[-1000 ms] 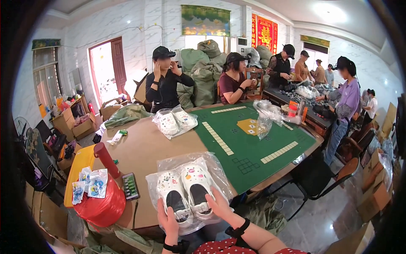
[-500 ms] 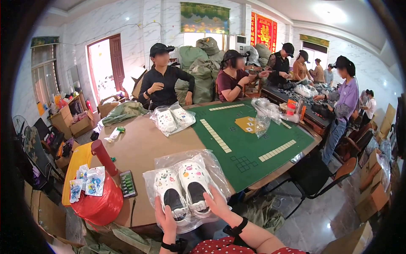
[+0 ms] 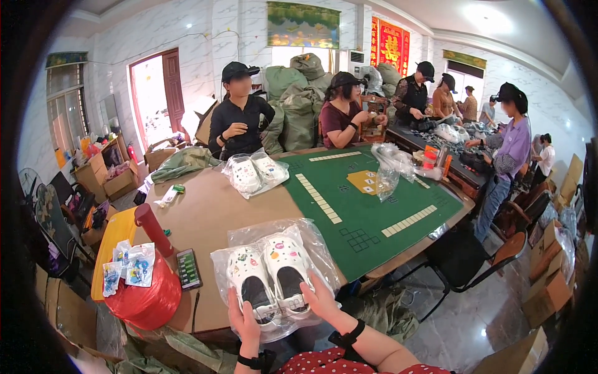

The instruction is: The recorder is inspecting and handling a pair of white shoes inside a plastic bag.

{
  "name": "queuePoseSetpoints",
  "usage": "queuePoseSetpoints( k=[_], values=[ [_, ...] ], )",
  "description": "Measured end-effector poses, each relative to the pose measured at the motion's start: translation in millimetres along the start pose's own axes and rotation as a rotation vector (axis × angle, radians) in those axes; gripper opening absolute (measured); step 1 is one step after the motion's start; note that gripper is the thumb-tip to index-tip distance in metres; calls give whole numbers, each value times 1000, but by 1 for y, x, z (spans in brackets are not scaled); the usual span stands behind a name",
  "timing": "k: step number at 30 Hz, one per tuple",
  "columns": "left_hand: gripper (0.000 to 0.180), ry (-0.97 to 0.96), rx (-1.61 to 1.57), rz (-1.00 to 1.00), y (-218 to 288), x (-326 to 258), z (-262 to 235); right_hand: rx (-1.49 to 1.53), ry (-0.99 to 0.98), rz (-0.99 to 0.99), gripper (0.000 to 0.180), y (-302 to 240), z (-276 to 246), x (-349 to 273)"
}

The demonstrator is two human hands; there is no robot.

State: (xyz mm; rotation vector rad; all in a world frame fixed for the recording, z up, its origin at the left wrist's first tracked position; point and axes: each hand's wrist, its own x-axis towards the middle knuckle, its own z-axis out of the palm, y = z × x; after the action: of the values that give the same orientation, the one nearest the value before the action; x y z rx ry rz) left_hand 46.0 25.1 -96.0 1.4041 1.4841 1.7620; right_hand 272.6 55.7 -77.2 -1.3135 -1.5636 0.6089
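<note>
A pair of white clogs [image 3: 285,254] with small colourful charms lies inside a clear plastic bag [image 3: 319,248] at the table's near edge. From the left, my left hand [image 3: 243,316] presses against the heel end of the bagged pair. Opposite it, my right hand [image 3: 321,299] grips the other clog's side through the plastic. The heels are toward me and the toes point away. Another bagged pair of white clogs [image 3: 252,173] rests farther back on the brown tabletop.
At the left are a red twine roll [image 3: 144,300] with small blue packets [image 3: 138,267] on top, a dark red cylinder [image 3: 153,229] and a phone [image 3: 188,269]. A green mat [image 3: 349,234] with rows of pale tiles covers the right side. Co-workers sit and stand beyond.
My hands and the bagged clogs stay almost still. Across the table, the co-worker in black draws one arm closer to the body, and the one in dark red lowers a hand.
</note>
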Motion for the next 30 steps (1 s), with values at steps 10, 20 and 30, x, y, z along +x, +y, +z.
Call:
queuePoseSetpoints(
  k=[10,20,30],
  values=[
    [54,8,-11,-7,1,-1,0,14,0,3,69,1,1,0],
    [54,5,-5,-10,7,0,1,6,-4,22,67,0,0,0],
    [55,3,-21,-18,-3,0,0,12,10,17,64,-3,0,0]
  ],
)
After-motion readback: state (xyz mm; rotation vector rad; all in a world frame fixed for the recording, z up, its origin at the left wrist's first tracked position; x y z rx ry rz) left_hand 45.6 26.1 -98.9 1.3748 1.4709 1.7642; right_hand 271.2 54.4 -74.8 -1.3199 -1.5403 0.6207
